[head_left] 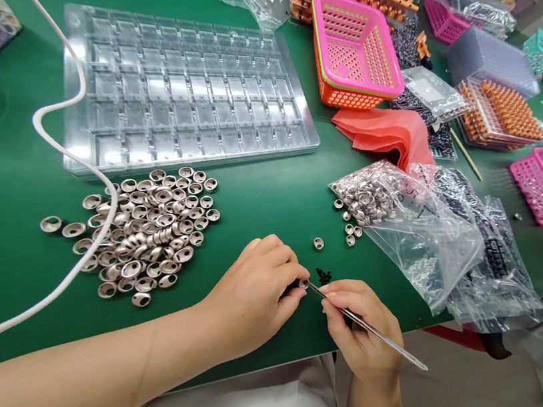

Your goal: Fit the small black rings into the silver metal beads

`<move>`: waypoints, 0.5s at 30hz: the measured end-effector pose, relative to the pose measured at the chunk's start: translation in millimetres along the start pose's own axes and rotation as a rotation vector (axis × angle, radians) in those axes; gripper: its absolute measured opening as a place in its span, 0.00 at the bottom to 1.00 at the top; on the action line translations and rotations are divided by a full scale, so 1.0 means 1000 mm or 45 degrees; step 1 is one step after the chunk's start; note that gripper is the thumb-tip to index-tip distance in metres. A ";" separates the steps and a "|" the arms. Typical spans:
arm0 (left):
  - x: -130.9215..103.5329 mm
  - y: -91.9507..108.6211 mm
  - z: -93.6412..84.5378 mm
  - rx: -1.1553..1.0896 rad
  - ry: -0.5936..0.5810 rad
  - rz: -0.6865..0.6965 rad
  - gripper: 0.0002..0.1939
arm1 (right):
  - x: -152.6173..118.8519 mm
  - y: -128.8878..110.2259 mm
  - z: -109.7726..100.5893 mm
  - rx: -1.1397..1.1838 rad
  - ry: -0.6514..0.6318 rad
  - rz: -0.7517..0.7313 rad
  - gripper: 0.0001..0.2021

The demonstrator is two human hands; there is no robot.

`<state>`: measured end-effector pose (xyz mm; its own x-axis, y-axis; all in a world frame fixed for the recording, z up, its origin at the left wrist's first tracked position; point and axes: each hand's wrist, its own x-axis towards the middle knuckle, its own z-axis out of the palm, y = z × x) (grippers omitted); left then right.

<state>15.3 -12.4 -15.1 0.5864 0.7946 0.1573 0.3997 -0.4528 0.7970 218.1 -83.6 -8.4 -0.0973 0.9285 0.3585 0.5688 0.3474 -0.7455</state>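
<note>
My left hand (263, 285) is closed near the table's front edge, pinching a small silver metal ring (304, 284) between thumb and fingers. In my right hand (364, 325) is a thin metal rod like tweezers or a pick (387, 342), held like a pen. Its tip meets the ring at my left fingertips. Just beyond that tip lies a little cluster of tiny black parts (324, 275). A single silver ring (318, 243) sits a bit farther off. To the left spreads a heap of silver rings (153, 227) with holes in their sides.
A clear compartment tray (185, 94) lies at the back. A white cable (42, 121) crosses the ring heap. Stacked pink baskets (356, 50), red cloth (387, 133) and a plastic bag of rings (371, 196) are on the right. Part of another person shows at the right edge.
</note>
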 end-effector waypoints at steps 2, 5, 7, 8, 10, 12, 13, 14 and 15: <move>0.000 -0.001 0.000 -0.002 0.006 0.000 0.05 | -0.001 0.000 0.000 -0.005 -0.001 0.008 0.14; -0.001 -0.001 0.001 0.001 0.007 -0.004 0.05 | -0.005 0.002 0.000 0.016 0.019 0.026 0.14; -0.001 -0.001 0.000 0.000 0.005 -0.007 0.05 | -0.008 0.002 0.002 0.071 0.047 0.065 0.15; 0.000 -0.001 0.000 -0.001 0.005 -0.003 0.04 | -0.009 0.002 0.003 0.118 0.075 0.095 0.15; 0.000 -0.001 0.000 0.000 0.008 0.003 0.04 | -0.011 0.000 0.005 0.238 0.169 0.185 0.19; 0.001 -0.001 0.000 0.003 0.010 0.007 0.04 | -0.011 -0.003 0.007 0.348 0.283 0.298 0.27; 0.001 -0.001 0.000 0.004 0.009 0.009 0.04 | -0.010 -0.005 0.007 0.385 0.330 0.347 0.32; 0.001 -0.001 0.000 0.007 0.006 0.009 0.04 | -0.009 -0.006 0.007 0.409 0.361 0.386 0.36; 0.001 -0.001 0.000 0.011 0.000 0.008 0.03 | -0.008 -0.007 0.007 0.427 0.382 0.414 0.38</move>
<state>15.8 -11.1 -16.1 0.5887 0.7919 0.1623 0.4022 -0.4611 0.7910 209.3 -92.4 -9.8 0.3048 0.9337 0.1879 0.2351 0.1174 -0.9649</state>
